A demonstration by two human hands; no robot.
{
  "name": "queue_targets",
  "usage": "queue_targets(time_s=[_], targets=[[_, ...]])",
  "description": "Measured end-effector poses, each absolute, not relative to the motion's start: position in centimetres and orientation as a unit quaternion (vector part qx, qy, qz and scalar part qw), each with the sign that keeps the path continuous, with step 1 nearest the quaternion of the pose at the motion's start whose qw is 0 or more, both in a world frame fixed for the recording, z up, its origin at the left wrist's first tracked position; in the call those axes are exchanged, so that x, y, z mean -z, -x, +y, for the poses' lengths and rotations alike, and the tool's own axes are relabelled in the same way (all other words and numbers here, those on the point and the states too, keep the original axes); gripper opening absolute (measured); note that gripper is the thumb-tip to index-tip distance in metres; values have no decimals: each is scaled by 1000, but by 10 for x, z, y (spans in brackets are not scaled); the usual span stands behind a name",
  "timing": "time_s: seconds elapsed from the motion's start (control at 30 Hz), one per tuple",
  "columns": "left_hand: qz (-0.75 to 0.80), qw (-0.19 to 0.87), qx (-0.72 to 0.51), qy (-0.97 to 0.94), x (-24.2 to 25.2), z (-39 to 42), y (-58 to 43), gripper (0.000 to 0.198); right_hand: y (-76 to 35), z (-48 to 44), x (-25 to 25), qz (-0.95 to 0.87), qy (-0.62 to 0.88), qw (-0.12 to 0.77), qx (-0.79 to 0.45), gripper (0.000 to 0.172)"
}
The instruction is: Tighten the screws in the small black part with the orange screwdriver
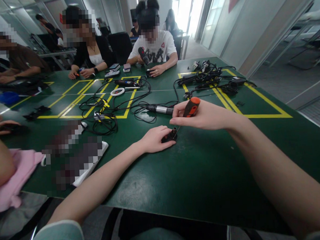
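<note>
My left hand [155,139] is closed around a small black part [172,134] and keeps it down on the green table [204,181]. A short round post stands up from that part; the rest is covered by my fingers. Above it, my right hand [202,115] grips a screwdriver [193,105] with an orange and black handle. Its thin shaft slants down to the black part's right side; whether the tip touches a screw is too small to tell. Just behind my hands lies a silver and black cylindrical tool [161,109] with a coiled black cable.
Tangled black cables and adapters [208,78] lie at the back right inside yellow tape lines. More cables [104,122] and a white ring [117,91] are left of centre. Two blurred devices with white edges [92,164] lie near my left forearm. Co-workers sit opposite and at the left.
</note>
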State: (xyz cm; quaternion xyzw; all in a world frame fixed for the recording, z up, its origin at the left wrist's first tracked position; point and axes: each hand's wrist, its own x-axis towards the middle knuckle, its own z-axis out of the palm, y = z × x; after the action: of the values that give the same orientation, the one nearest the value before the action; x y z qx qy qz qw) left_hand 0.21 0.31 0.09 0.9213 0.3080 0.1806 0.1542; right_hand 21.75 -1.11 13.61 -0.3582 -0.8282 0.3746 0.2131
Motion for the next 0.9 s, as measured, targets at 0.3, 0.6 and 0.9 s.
queue_targets(time_s=[0.3,0.6,0.9], targets=[[312,164,-186,-917,0,4,-2,30,-220,-10,-139,-854,322,206,-354,15],[313,157,-182,-919,0,3,-2,30,-213,-11,-133,-831,369,226,-348,26],[307,161,-187,-919,1,4,-1,29,-215,-10,-133,-848,347,213,-339,18]])
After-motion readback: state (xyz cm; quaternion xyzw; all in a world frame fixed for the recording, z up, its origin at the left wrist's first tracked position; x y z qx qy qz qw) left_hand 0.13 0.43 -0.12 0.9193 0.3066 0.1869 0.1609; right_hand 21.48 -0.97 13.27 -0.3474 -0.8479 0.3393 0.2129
